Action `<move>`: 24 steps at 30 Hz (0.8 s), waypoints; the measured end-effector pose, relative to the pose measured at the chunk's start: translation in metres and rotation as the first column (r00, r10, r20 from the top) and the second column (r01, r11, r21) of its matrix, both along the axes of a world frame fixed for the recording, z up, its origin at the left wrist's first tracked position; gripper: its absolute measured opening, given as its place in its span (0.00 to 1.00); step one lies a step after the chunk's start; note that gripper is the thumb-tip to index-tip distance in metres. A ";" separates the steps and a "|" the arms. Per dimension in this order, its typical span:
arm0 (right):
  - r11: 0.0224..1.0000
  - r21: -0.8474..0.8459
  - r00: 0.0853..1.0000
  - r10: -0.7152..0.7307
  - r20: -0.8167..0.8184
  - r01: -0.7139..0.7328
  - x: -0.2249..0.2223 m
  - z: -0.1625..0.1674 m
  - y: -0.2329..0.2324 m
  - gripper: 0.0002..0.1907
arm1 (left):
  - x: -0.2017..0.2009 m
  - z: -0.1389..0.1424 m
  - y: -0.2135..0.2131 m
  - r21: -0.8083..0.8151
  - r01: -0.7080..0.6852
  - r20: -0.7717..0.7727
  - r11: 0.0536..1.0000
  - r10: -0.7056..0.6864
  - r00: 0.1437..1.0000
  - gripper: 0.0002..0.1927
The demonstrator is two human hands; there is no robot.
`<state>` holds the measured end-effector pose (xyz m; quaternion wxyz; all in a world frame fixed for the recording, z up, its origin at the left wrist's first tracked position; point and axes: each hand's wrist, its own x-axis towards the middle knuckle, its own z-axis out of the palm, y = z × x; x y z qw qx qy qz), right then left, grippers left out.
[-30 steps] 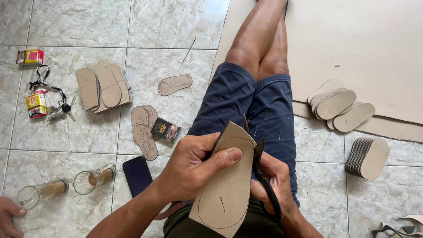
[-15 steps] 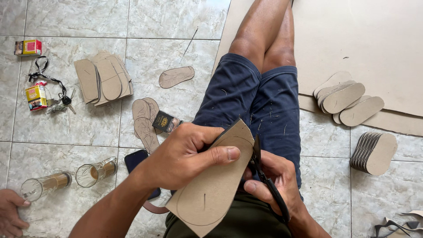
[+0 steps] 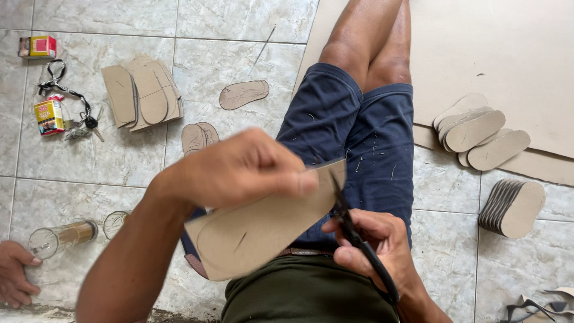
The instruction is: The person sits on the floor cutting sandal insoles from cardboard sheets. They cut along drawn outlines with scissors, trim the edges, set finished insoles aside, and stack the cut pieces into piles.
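Scissors (image 3: 359,239) gripped in right hand (image 3: 373,248), black handles closed in the fist, blades meeting the right edge of the cardboard sole (image 3: 263,230). Left hand (image 3: 239,170) clamped on that sole from above, thumb and fingers pinching it, blurred. Sole held over the lap, above the blue shorts (image 3: 353,131), tilted, a pencil outline faintly visible on its face.

For a clean cut, probably best: keep the pinch close to the blades so the board stays stiff, turn the sole into the scissors rather than twisting the scissors, follow just along the drawn line, keep fingertips off the cutting path.

Packages and small items on the tiled floor (image 3: 78,161), left side: small red and yellow box (image 3: 37,46) lying flat near top left corner; below it a yellow and red carton (image 3: 49,116) standing beside a bunch of keys (image 3: 84,122) on a black cord. Print too small to tell. Two clear glasses (image 3: 63,236) lying on their sides lower left, amber liquid inside one.

Stack of cut soles (image 3: 142,96) fanned near the cartons, single sole (image 3: 243,94) just right of it, a pair (image 3: 200,136) below. More soles (image 3: 481,134) on the big cardboard sheet (image 3: 496,54) at right, another stack on edge (image 3: 514,206) on the tiles. Another person's hand (image 3: 15,272) at far lower left, resting on the floor
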<state>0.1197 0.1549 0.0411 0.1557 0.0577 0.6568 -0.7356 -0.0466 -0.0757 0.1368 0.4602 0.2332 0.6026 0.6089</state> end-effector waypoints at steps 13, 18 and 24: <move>0.985 -0.085 0.976 -0.164 -0.143 0.153 -0.016 0.010 -0.016 0.41 | 0.108 -0.076 0.060 0.195 -0.812 -0.016 0.550 0.830 0.558 0.13; 0.982 -0.104 0.953 -0.177 -0.244 0.156 -0.013 0.004 -0.017 0.42 | 0.111 -0.066 0.055 0.229 -0.750 -0.105 0.620 0.782 0.615 0.14; 0.983 -0.020 0.981 -0.184 -0.059 0.183 -0.003 -0.004 -0.011 0.45 | 0.104 -0.067 0.043 0.302 -0.650 -0.527 0.697 0.690 0.495 0.14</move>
